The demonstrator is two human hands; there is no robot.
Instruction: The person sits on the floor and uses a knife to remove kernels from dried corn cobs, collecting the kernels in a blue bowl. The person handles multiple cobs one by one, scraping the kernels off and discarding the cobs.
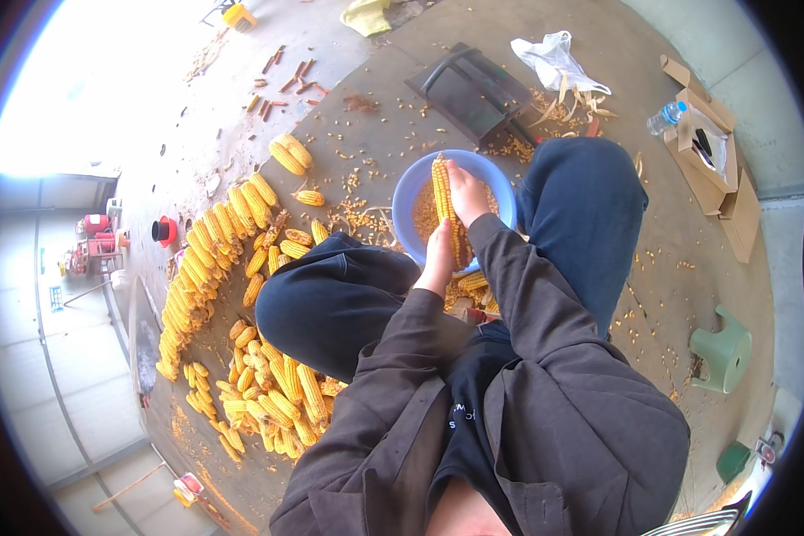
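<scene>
Both of my hands grip one long ear of yellow dried corn (443, 191), held above a blue plastic basin (403, 208). My left hand (439, 258) is around its lower end, and my right hand (467, 192) holds it near the top from the right side. A dark bare patch shows at the ear's lower end. Loose corn kernels (423, 218) lie in the basin, which stands between my bent knees. More corn ears (472, 281) and kernels lie just below the basin, partly hidden by my sleeves.
A row of corn ears (201, 261) and a heap of corn ears (281, 402) lie on the left. Beyond the basin is a black metal device (472, 90), near a white plastic bag (553, 60). An opened cardboard box (717, 161), a plastic bottle (666, 118) and a green stool (722, 352) are on the right.
</scene>
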